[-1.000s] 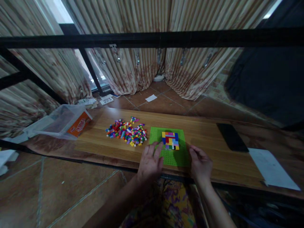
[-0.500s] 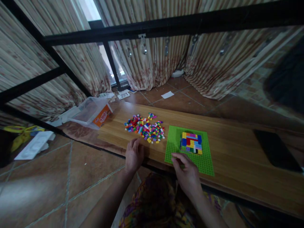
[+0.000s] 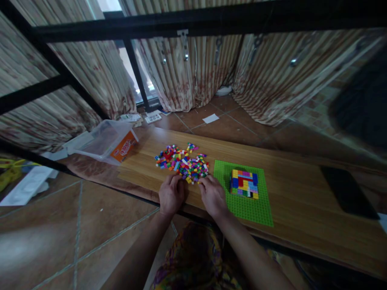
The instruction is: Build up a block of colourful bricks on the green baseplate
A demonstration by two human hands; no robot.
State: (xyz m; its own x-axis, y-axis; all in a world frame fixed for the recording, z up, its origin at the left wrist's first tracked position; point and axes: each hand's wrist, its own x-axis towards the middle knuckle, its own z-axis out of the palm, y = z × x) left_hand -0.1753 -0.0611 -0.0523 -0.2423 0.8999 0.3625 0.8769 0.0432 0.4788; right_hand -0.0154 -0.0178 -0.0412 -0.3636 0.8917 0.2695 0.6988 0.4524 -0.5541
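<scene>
A pile of small coloured bricks point(image 3: 181, 161) lies on the wooden board point(image 3: 287, 181). Right of it sits a green baseplate point(image 3: 244, 207) with a block of coloured bricks point(image 3: 244, 183) built on it. My left hand point(image 3: 171, 195) rests at the near edge of the pile, fingers curled down onto the board. My right hand point(image 3: 213, 195) is at the pile's near right corner, between the pile and the baseplate, fingers bent toward the loose bricks. Whether either hand holds a brick is hidden.
A clear plastic box point(image 3: 105, 141) with an orange label lies on its side at the board's left end. A black phone point(image 3: 347, 191) lies on the right. Black metal bars point(image 3: 193, 20) cross overhead. Tiled floor and papers lie beyond.
My right hand has moved left from the baseplate's near edge to the brick pile. My left hand shifted slightly closer to the pile. The view has tilted a little.
</scene>
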